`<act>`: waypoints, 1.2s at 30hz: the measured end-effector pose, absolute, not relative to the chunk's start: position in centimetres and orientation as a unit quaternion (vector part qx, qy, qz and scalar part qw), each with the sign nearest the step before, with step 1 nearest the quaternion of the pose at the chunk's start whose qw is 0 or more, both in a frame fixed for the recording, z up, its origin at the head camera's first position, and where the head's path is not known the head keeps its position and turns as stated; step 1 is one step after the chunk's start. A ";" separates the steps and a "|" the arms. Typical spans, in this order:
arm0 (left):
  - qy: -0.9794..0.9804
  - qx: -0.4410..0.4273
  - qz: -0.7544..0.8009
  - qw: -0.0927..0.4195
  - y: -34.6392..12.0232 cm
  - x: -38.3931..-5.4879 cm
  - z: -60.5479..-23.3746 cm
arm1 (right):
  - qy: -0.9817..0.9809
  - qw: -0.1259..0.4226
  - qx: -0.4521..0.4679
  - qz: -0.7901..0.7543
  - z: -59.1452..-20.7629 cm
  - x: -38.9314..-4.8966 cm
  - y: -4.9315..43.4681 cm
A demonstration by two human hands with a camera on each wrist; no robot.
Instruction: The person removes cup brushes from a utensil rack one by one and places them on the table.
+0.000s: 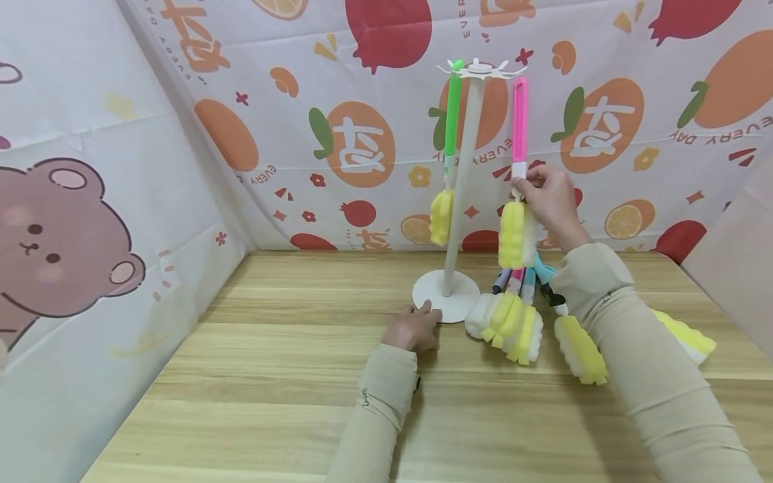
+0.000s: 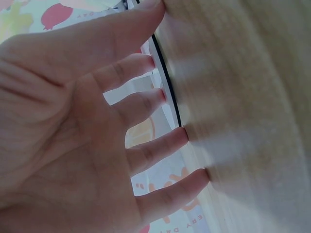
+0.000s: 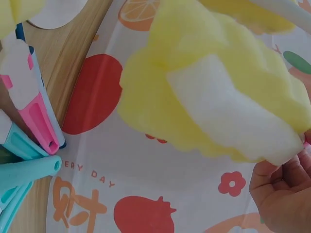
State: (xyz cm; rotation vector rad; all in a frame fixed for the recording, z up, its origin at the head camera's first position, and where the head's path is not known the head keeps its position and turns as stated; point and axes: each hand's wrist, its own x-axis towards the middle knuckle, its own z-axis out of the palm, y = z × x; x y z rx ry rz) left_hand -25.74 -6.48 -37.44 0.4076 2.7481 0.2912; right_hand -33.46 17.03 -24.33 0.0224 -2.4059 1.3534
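My right hand pinches a pink-handled sponge brush near its white neck. The brush hangs upright, handle top at a prong of the white stand, its yellow-and-white sponge head pointing down. On the stand's other side hangs a green-handled sponge brush. My left hand rests at the near edge of the round white base. In the left wrist view its spread fingers reach to the wooden tabletop and the base's rim.
Several sponge brushes lie in a bunch right of the base. Another brush lies beside them, and a further sponge head sits partly behind the right sleeve. A fruit-print cloth stands behind the wooden table.
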 end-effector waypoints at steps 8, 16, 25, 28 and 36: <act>0.969 0.142 0.105 0.172 -6.4 -25.8 -37.5 | -0.872 0.154 -0.002 0.465 -24.3 -33.4 17.7; 0.968 0.142 0.111 0.174 -6.4 -25.7 -37.7 | -0.883 0.124 0.001 0.453 -24.6 -33.1 18.3; 0.969 0.146 0.108 0.167 -6.5 -25.7 -37.6 | -0.888 0.115 0.018 0.445 -24.8 -33.3 18.9; 0.969 0.147 0.107 0.166 -6.5 -25.8 -37.6 | -0.891 0.115 0.026 0.439 -24.9 -33.2 18.9; 0.970 0.145 0.099 0.167 -6.4 -25.8 -37.7 | -0.900 0.093 0.042 0.423 -24.8 -32.8 19.2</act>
